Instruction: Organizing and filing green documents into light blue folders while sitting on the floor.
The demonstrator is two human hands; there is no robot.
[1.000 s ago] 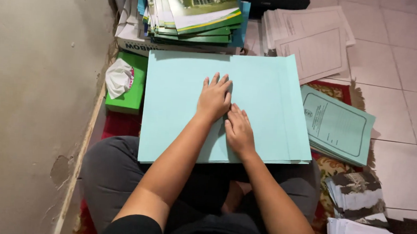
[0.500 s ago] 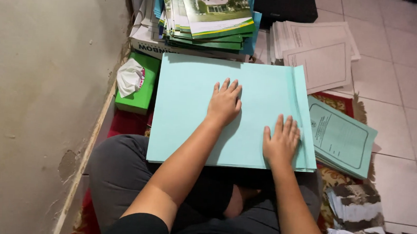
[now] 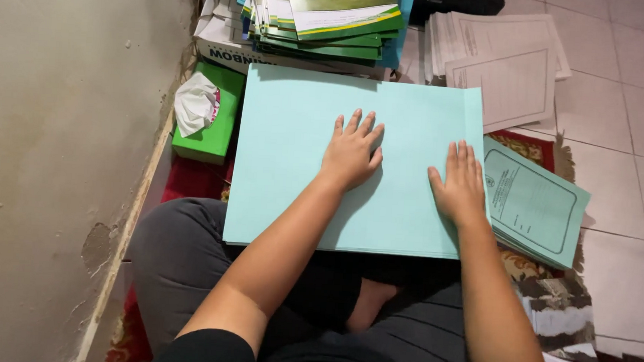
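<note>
Right hand [image 3: 457,186] has slid from beside the left out to the right edge of the light-blue folder [image 3: 294,157], frame centre, resting across the lap. Both hands lie flat, fingers spread, palms down, gripping nothing; left hand [image 3: 351,153] sits mid-sheet. Printed blue folders [image 3: 540,209] lie just right. Green tissue box [image 3: 213,126] left, green booklet stack [image 3: 324,17] top, white forms [image 3: 504,58] upper right.
</note>
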